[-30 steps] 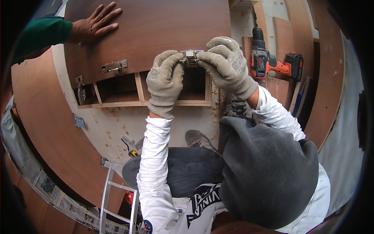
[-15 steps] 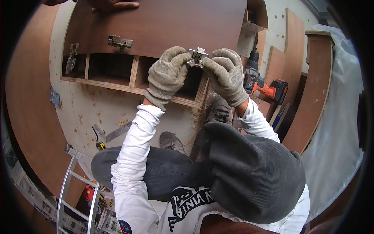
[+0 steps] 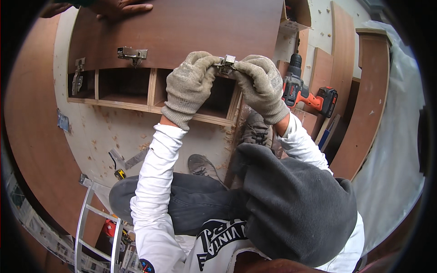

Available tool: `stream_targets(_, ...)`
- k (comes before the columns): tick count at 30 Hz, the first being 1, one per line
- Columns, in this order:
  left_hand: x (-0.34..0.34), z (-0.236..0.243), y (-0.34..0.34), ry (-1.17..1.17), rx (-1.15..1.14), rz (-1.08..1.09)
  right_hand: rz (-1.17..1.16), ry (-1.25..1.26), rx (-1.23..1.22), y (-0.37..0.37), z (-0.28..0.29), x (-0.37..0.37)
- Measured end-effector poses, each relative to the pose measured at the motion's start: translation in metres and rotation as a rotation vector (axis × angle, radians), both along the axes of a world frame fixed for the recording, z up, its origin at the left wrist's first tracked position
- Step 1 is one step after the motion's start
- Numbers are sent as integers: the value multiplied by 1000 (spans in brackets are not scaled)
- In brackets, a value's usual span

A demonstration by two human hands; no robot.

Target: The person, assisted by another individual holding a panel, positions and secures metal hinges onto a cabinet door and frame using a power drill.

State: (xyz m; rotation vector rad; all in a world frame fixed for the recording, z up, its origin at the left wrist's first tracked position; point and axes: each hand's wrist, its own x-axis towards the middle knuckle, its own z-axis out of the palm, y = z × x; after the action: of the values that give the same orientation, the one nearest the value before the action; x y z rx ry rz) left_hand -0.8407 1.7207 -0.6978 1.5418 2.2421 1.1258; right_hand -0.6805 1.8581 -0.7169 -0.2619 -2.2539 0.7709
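Observation:
My gloved left hand point(image 3: 189, 86) and gloved right hand point(image 3: 259, 86) pinch a metal hinge point(image 3: 227, 63) from either side at the front edge of a brown wooden panel point(image 3: 214, 27). The panel lies over an open-fronted box with compartments point(image 3: 122, 86). Two more hinges sit along that edge to the left: one lying horizontal point(image 3: 132, 53), another point(image 3: 77, 82) hanging at the corner. Whether the held hinge is seated flat is hidden by my fingers.
Another person's hand point(image 3: 121, 7) rests on the panel at top left. A cordless drill point(image 3: 307, 98) lies right of my hands among boards point(image 3: 341, 41). An aluminium ladder point(image 3: 95, 209), a square point(image 3: 134, 159) and a yellow tool point(image 3: 120, 174) lie lower left; plastic sheeting point(image 3: 396, 113) covers the right side.
My view has shifted, bringing more of the right side into frame. The other person's hand has slid toward the top edge of the picture. Both my hands still grip the hinge, which has tilted slightly.

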Motion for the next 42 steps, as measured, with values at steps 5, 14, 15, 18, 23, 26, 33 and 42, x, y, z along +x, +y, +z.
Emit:
stream_targets(5,1,-3,-1,99,-24,3,9,23,2,-1,-4,-2)
stream_targets(14,-20,6,7,33,-170,-177,-56,2,57,-2,-8,-5)
stream_targets(15,-22,6,8,-9,-128,-191,-62,-3,32,-6,-8,-7)
stream_targets(18,-19,5,24,-136,-23,-270,-63,-14,28,-3,-5,-7)
stream_targets(23,-37,-12,31,-183,-57,-376,-39,-17,31,-4,-5,-8)
stream_targets(26,-30,-13,29,-112,-84,-314,-17,-72,14,0,-2,-6)
stream_targets(33,-34,-11,31,-81,-104,-331,-9,-138,-78,-1,2,-3)
stream_targets(42,-26,-3,28,-56,-181,-254,10,-332,-653,14,42,-15)
